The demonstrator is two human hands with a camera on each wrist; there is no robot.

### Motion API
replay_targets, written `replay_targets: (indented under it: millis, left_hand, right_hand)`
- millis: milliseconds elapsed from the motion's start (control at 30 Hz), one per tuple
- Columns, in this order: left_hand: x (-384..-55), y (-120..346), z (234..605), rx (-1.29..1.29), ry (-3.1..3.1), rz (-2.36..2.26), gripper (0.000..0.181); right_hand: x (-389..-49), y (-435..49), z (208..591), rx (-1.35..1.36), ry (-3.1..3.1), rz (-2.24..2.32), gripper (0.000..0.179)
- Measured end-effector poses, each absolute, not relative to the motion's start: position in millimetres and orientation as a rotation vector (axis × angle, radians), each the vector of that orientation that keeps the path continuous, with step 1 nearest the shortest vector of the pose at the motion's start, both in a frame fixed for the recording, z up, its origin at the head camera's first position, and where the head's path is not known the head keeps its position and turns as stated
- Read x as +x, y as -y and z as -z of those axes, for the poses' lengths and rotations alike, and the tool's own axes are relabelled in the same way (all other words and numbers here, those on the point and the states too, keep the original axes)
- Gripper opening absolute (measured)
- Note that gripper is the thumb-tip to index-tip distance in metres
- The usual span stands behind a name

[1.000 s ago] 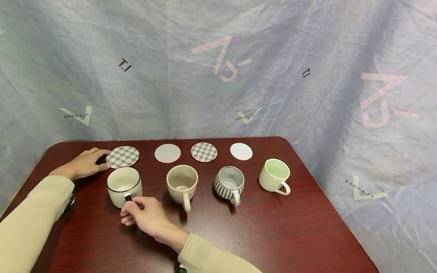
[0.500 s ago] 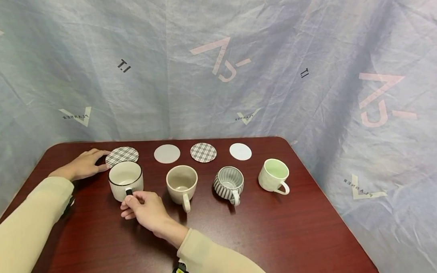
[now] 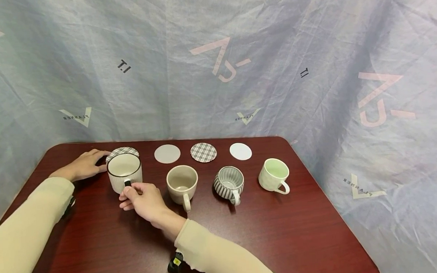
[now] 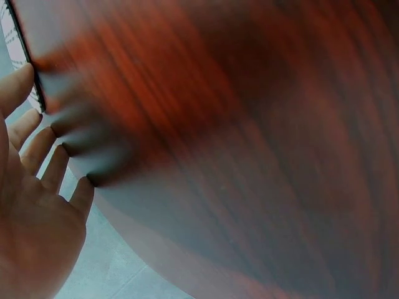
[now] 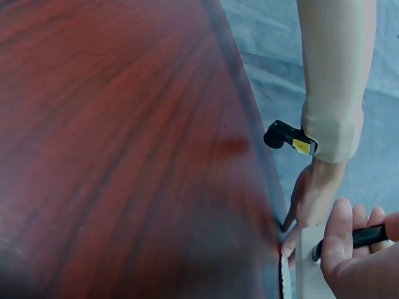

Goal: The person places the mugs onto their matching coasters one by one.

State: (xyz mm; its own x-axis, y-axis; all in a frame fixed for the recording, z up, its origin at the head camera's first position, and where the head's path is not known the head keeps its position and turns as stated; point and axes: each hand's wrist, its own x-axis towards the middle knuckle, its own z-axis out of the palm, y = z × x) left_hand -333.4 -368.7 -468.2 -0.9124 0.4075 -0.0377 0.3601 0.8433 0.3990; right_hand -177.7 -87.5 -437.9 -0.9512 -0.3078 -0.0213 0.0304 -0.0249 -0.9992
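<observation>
My right hand (image 3: 146, 201) pinches the black handle (image 5: 368, 235) of a ribbed white mug (image 3: 119, 181) with a dark rim. In the head view the mug overlaps the near part of a plaid round coaster (image 3: 123, 150); whether its base is off the table or touches the coaster cannot be seen. My left hand (image 3: 83, 165) rests at the coaster's left edge, its thumb and fingers spread and touching that edge. The left wrist view shows this hand's (image 4: 43, 205) fingertips on the table, with a sliver of the coaster at the far left.
A beige mug (image 3: 177, 190), a striped grey mug (image 3: 223, 188) and a pale green mug (image 3: 268, 181) stand to the right. Behind them lie a grey coaster (image 3: 167, 154), a smaller plaid coaster (image 3: 203, 152) and a white coaster (image 3: 240, 151). A fabric curtain hangs behind the table (image 3: 272, 235).
My right hand has moved the white mug away from me, so it now covers more of the left plaid coaster. My left hand has stayed at the coaster's edge.
</observation>
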Motion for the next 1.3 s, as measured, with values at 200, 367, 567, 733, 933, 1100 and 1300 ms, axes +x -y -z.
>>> replay_targets:
  millis: [200, 367, 567, 733, 933, 1100, 1300]
  left_hand:
    - [-333, 368, 471, 0.594, -2.900, -0.640, 0.062]
    - [-333, 368, 471, 0.588, -2.899, -0.666, 0.065]
    - [-334, 368, 470, 0.576, -2.918, -0.603, 0.070]
    - [-333, 368, 468, 0.548, -2.904, -0.583, 0.075]
    - [-333, 369, 469, 0.552, -2.898, -0.580, 0.074]
    - [-333, 370, 470, 0.560, -2.898, -0.590, 0.072]
    - [-335, 369, 471, 0.568, -2.912, -0.593, 0.071]
  right_hand:
    - [-183, 92, 430, -0.295, -2.011, 2.088, 0.023]
    - [-187, 95, 427, -0.288, -2.013, 2.101, 0.023]
    - [-190, 99, 425, -0.256, -2.022, 2.117, 0.024]
    - [-193, 102, 422, -0.242, -2.033, 2.131, 0.024]
    - [-196, 108, 423, -0.221, -2.066, 2.140, 0.025]
    - [-198, 113, 423, -0.198, -2.067, 2.158, 0.025]
    - [-202, 117, 422, -0.175, -2.102, 2.141, 0.025]
